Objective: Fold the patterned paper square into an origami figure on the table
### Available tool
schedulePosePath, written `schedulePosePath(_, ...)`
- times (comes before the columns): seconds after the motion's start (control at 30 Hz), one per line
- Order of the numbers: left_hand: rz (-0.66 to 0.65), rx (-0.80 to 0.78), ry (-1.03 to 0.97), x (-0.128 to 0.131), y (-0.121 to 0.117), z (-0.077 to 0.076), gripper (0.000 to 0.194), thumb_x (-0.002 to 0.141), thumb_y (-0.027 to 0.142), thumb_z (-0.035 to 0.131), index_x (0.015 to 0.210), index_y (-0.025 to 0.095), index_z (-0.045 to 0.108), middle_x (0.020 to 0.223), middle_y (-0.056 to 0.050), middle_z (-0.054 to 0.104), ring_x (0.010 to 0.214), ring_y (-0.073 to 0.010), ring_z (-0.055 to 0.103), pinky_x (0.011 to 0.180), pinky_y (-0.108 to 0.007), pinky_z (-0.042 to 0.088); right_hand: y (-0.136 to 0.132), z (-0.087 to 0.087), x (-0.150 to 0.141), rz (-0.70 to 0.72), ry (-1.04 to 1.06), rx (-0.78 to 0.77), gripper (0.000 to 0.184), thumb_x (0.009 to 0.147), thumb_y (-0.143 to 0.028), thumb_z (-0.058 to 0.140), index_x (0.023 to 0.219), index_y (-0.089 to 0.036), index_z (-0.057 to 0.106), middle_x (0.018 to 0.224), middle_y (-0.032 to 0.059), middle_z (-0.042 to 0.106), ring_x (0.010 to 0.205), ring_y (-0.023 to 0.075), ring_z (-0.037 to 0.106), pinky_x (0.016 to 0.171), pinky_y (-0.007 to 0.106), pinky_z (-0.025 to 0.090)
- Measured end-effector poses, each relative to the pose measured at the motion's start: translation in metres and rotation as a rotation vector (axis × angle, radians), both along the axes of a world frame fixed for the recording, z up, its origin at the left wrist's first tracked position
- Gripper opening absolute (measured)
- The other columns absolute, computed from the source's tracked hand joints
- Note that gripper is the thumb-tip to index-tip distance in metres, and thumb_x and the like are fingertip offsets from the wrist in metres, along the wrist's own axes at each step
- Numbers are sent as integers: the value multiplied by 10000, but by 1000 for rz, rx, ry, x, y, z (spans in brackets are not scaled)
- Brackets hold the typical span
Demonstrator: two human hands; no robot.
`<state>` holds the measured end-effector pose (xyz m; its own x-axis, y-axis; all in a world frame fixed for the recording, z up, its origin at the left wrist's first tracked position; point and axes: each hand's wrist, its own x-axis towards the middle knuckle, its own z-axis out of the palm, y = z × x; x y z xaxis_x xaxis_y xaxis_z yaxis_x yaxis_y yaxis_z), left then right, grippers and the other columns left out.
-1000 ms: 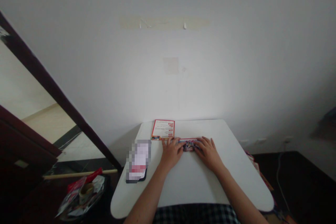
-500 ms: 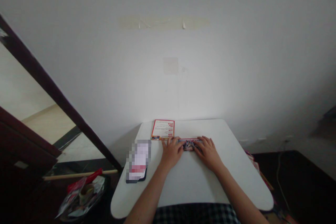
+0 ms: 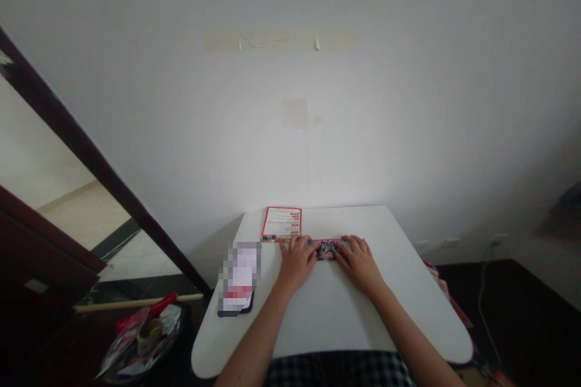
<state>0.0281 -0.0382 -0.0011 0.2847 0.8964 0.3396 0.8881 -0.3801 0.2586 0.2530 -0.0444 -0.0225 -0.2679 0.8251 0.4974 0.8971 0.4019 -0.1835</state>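
A small colourful printed card with a red top edge lies between my hands near the middle of the white table. At its left end, my left hand grips it with bent fingers and the thumb towards the middle. My right hand has the right end in the same way. Fingers cover both ends of the card, so its full outline is hidden. Just beyond my left fingers, a white sheet with a red border and printed text lies flat.
A phone with a blurred screen lies at the table's left side. White wall rises right behind the table. On the floor at left stands a bin with a roll of tape and wrappers in it.
Both hands stay in nearly the same place. The card between them shows a slightly flatter face, and the lettering near its top edge is less visible than before.
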Motion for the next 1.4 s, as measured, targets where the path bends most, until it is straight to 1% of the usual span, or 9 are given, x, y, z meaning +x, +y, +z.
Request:
schedulePosePath(0.2,2,16,7,0,2,-1,343,937,306,511,1232,447,613,1313,0,565,1303,-306,374,1114,-745,56,0,2,-1,-11,-13,-17,377,973,-435,444,1317,-344,567,1315,83,559,1257,277,454,1072,535,386)
schedulePosePath(0.3,3,10,11,0,2,-1,337,938,309,512,1229,442,618,1309,-1,565,1294,-298,387,1124,-718,116,-1,3,-1,-17,-8,-10,385,972,-450,443,1325,-353,562,1308,86,554,1229,270,469,1058,514,401)
schedulePosePath(0.37,9,4,15,1,2,-1,338,937,305,515,1232,432,621,1307,-7,566,1291,-293,388,1131,-700,133,-1,3,-1,-20,-5,-2,385,971,-451,444,1326,-356,561,1302,86,553,1216,266,475,1052,503,406)
schedulePosePath(0.5,24,10,19,2,3,-1,337,936,301,518,1230,429,621,1311,-6,564,1299,-291,384,1133,-709,112,-1,3,-2,-27,-7,6,387,971,-448,442,1329,-359,559,1295,89,549,1210,269,475,1049,501,406)
schedulePosePath(0.67,12,5,9,1,4,-3,339,939,296,506,1231,429,617,1312,-9,564,1285,-287,397,1126,-728,85,-1,2,-2,-33,-8,8,394,969,-457,445,1337,-369,551,1289,88,545,1210,274,472,1047,502,408)
schedulePosePath(0.87,16,18,2,1,4,-3,350,933,287,518,1230,447,612,1296,-4,572,1273,-286,406,1119,-741,66,-2,3,-3,-42,-17,-7,392,973,-450,437,1333,-350,556,1301,92,530,1214,277,462,1058,513,401)
schedulePosePath(1.03,25,28,-3,2,3,-3,359,923,295,538,1235,455,611,1297,0,578,1302,-303,372,1118,-746,47,-2,3,-2,-35,-19,-16,390,963,-444,461,1327,-348,564,1309,96,529,1215,284,462,1057,522,402)
schedulePosePath(1.23,27,19,-12,2,2,0,341,915,314,560,1205,480,629,1281,14,601,1294,-308,383,1093,-781,-1,0,2,-2,-49,8,-36,387,949,-439,491,1314,-349,585,1317,97,526,1206,283,465,1027,490,428)
schedulePosePath(1.4,26,-4,1,2,0,4,337,920,342,557,1217,484,627,1291,14,602,1295,-310,385,1097,-777,11,2,-1,-1,-61,26,-63,395,935,-445,518,1317,-366,584,1328,82,526,1224,273,458,1032,458,421)
